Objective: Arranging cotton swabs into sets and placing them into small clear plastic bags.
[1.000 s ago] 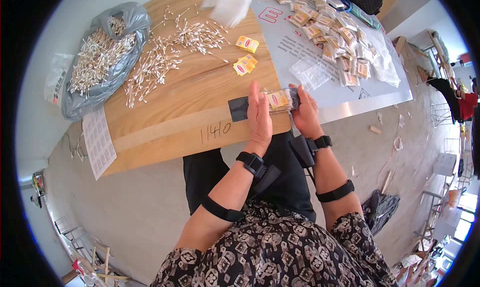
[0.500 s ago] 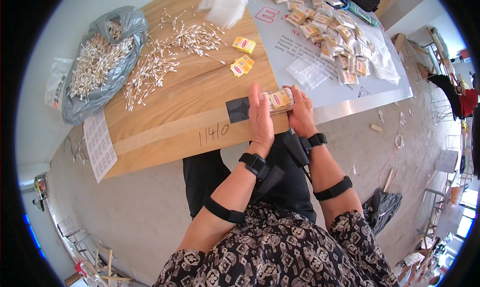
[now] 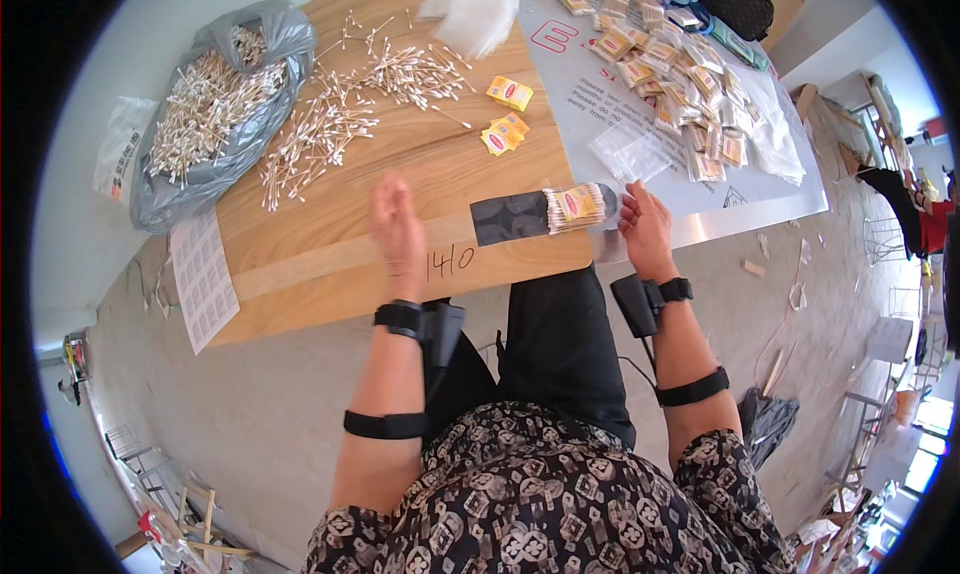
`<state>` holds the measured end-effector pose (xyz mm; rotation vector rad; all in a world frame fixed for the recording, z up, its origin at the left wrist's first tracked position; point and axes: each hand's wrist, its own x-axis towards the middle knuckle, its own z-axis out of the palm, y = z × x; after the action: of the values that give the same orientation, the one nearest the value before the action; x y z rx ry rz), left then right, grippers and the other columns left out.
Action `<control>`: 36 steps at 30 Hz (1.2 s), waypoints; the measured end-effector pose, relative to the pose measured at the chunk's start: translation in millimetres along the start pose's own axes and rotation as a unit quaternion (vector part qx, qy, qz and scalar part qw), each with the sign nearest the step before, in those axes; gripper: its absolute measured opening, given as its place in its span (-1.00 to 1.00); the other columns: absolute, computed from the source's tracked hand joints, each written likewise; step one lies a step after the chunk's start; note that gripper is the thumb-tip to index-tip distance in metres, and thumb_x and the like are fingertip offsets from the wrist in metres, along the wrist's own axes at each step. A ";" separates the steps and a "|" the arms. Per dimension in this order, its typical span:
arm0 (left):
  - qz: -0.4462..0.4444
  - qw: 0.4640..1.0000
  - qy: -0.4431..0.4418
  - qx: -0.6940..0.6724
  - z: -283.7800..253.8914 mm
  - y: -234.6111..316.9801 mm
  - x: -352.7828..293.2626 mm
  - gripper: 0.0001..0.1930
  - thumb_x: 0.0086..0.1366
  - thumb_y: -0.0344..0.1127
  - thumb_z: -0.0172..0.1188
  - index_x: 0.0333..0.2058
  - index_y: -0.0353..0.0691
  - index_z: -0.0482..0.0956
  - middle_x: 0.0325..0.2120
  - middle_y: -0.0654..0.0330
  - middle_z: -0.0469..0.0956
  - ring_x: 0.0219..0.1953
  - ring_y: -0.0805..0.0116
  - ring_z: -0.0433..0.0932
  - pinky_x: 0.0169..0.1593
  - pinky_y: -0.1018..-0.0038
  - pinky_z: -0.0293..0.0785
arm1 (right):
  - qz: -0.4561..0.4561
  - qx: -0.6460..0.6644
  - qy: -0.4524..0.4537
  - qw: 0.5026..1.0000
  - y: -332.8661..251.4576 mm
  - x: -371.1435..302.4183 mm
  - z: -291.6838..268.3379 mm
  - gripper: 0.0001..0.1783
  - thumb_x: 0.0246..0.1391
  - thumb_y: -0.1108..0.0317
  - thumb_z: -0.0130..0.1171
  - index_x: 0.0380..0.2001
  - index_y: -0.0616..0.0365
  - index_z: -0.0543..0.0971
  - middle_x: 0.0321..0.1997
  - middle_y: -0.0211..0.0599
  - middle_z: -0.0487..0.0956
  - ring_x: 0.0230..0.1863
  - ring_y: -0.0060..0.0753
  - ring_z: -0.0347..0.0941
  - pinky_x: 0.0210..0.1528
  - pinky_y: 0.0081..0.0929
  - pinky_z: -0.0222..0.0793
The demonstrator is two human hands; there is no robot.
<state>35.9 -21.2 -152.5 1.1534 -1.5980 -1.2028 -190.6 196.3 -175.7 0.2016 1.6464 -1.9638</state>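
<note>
A bundle of cotton swabs [image 3: 555, 212] with a yellow printed card [image 3: 578, 205] on it lies on a dark strip [image 3: 508, 219] near the table's front edge. To its left my left hand [image 3: 398, 232] is raised over the wood, fingers extended and somewhat blurred, holding nothing. My right hand [image 3: 648, 230] is just right of the bundle, apart from it. Its fingers are loosely curled, with the fingertips at the near edge of some clear plastic bags [image 3: 630, 152]; no grip on them shows. Farther back lie small stacks of yellow cards [image 3: 510, 93].
Loose swabs [image 3: 318, 129] spread over the wooden table [image 3: 330, 259], beside a grey plastic bag [image 3: 285, 104] full of swabs. Clear sleeves [image 3: 470, 19] lie at the back. Many packed swab packets [image 3: 690, 74] heap on the grey sheet at right. A label sheet [image 3: 205, 279] overhangs the left edge.
Both hands have let go of the swab bundle, which now lies on the dark strip. My left hand has moved left, and my right hand has moved right to the edge of the clear bags.
</note>
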 end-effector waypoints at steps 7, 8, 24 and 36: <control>0.214 0.904 0.090 0.359 -79.9 -52.3 34.8 -0.71 0.28 -0.24 0.10 -0.10 -0.29 0.46 -0.10 -0.02 0.47 0.03 0.07 0.40 0.10 0.22 0.32 | -0.157 -0.130 0.091 0.975 -21.0 2.8 20.8 -0.77 0.08 0.35 0.17 -0.23 0.25 0.58 -0.39 -0.43 0.55 -0.38 -0.64 0.37 -0.39 -0.64 0.28; 0.233 0.900 0.069 0.361 -72.5 -52.6 31.6 -0.71 0.26 -0.26 0.11 -0.10 -0.28 0.46 -0.08 -0.01 0.46 0.07 0.03 0.37 0.13 0.17 0.29 | -0.198 -0.157 0.042 0.967 -23.3 0.1 34.3 -0.78 0.08 0.38 0.16 -0.24 0.27 0.59 -0.39 -0.42 0.56 -0.39 -0.63 0.38 -0.37 -0.63 0.29; 0.195 0.903 0.017 0.382 -58.1 -25.7 24.0 -0.68 0.25 -0.24 0.09 -0.06 -0.25 0.44 0.05 0.12 0.41 0.12 0.05 0.32 0.17 0.15 0.21 | -0.421 -0.565 -0.158 0.692 31.2 22.9 249.8 -0.79 -0.07 0.34 0.16 -0.36 0.22 0.54 -0.35 -0.03 0.54 -0.20 0.03 0.47 -0.12 -0.13 0.40; 0.190 0.900 -0.004 0.392 -57.1 -17.4 23.9 -0.63 0.22 -0.18 0.13 -0.07 -0.26 0.44 0.05 0.07 0.40 0.15 0.03 0.30 0.17 0.12 0.16 | -0.441 -0.576 -0.105 0.680 24.0 23.7 306.0 -0.70 -0.08 0.23 0.18 -0.40 0.28 0.56 -0.19 0.08 0.57 -0.15 0.03 0.51 -0.04 -0.15 0.40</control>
<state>87.2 -59.8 -155.1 1.2050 -2.2731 -0.2830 -125.9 -102.0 -135.7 -1.4641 2.6931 -0.8831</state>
